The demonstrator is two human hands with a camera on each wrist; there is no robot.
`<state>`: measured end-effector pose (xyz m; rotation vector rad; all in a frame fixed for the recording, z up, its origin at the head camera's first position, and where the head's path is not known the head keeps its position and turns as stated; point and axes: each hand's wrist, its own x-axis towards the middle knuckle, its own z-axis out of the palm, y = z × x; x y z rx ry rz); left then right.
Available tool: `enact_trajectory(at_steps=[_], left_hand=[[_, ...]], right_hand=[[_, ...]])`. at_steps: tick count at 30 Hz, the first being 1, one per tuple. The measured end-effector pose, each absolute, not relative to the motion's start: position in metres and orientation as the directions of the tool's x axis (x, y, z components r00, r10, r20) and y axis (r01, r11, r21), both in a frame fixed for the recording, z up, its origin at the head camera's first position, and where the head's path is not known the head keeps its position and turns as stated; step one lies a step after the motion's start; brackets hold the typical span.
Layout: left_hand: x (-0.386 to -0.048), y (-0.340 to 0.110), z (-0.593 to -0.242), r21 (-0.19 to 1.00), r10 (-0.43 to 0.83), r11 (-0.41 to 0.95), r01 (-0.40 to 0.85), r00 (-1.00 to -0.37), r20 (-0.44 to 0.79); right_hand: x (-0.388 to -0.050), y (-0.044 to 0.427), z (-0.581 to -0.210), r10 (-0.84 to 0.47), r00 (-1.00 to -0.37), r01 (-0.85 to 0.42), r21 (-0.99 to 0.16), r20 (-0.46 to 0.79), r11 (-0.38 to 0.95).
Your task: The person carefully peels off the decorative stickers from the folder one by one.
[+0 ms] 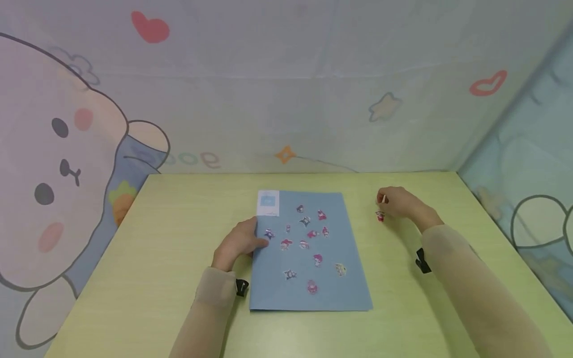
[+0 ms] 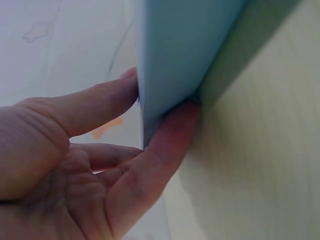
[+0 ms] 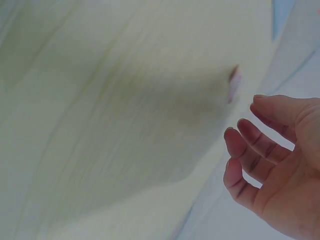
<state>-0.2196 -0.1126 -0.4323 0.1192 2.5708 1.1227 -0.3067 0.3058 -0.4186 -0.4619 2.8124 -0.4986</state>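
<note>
A light blue folder (image 1: pixel 331 293) lies on the table, with small cartoon stickers such as a pink one (image 1: pixel 312 287) scattered over it. My left hand (image 1: pixel 239 241) grips its left edge, thumb above and fingers beneath; the left wrist view shows the hand (image 2: pixel 95 155) round the folder's edge (image 2: pixel 170 55). To the folder's right, a small red and pink sticker (image 1: pixel 380 216) is just below my right hand (image 1: pixel 400 203). In the right wrist view this sticker (image 3: pixel 234 84) sits apart from the loosely bent fingers of the hand (image 3: pixel 280 155).
A white label with a blue square (image 1: pixel 268 201) is at the folder's top left corner. The pale yellow-green table (image 1: pixel 179 223) ends at a cloth backdrop (image 1: pixel 250 99) with cartoon prints behind and at the sides. Black clips are by both wrists.
</note>
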Motion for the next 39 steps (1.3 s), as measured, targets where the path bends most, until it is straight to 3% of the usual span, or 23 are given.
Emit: enact_trajectory(at_steps=[6, 12, 20, 29, 39], left_hand=[[-0.219, -0.115, -0.431, 0.721, 0.200, 0.691, -0.057, -0.943, -0.267], [-0.220, -0.115, -0.433, 0.728, 0.208, 0.683, -0.051, -0.943, -0.261], [-0.223, -0.114, -0.435, 0.736, 0.213, 0.676, -0.043, -0.944, -0.251], [-0.212, -0.124, -0.438, 0.730, 0.186, 0.682, -0.044, -0.955, -0.231], [-0.209, -0.127, -0.439, 0.742, 0.191, 0.669, -0.048, -0.953, -0.234]], right_hand=[[-0.296, 0.277, -0.402, -0.395, -0.916, -0.331, -0.428, -0.067, 0.841], [-0.278, 0.243, -0.390, -0.363, -0.930, -0.273, -0.557, -0.056, 0.784], [-0.255, 0.214, -0.396, -0.408, -0.907, -0.277, -0.577, -0.109, 0.769], [-0.261, 0.176, -0.407, -0.499, -0.856, -0.349, -0.561, -0.135, 0.751], [-0.259, 0.153, -0.418, -0.520, -0.841, -0.402, -0.470, -0.151, 0.786]])
